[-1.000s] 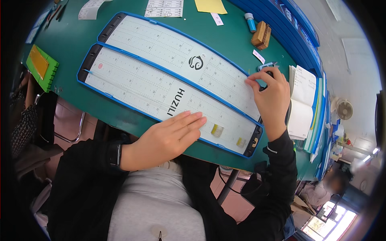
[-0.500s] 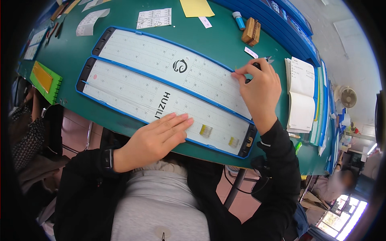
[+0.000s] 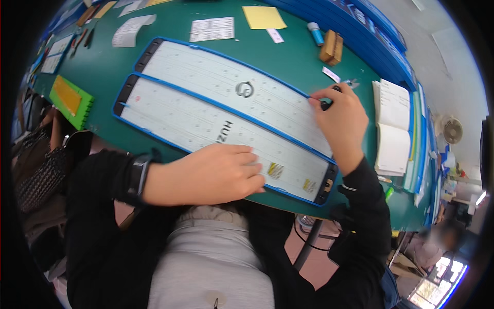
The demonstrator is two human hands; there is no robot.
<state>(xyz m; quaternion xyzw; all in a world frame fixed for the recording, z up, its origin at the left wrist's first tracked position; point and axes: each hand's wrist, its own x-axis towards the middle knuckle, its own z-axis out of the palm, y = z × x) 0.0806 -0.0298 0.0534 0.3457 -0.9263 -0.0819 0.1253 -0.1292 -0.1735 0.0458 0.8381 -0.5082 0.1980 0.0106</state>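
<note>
Your hinged case [image 3: 191, 95] lies open on the green table [image 3: 285, 55], its near panel [image 3: 175, 116] along the table's near edge. Large black lettering [image 3: 225, 132] runs across that panel, partly under your left hand [image 3: 213, 172]; a red round stamp [image 3: 137, 98] marks its left end, and two yellowish bundles [image 3: 275, 170] lie toward its right end. The far panel [image 3: 200, 67] bears a round black emblem [image 3: 245, 89]. A printed sheet [image 3: 212, 29] lies toward the table's far edge, its print too small to read. Half a second ago your left fingers lay straight; now they are curled, covering more lettering, and whether they grip anything you cannot tell. Your right hand [image 3: 343, 121] is still closed around a black-handled cutting tool [image 3: 326, 105] by the far panel's right end, thumb and forefinger together.
</note>
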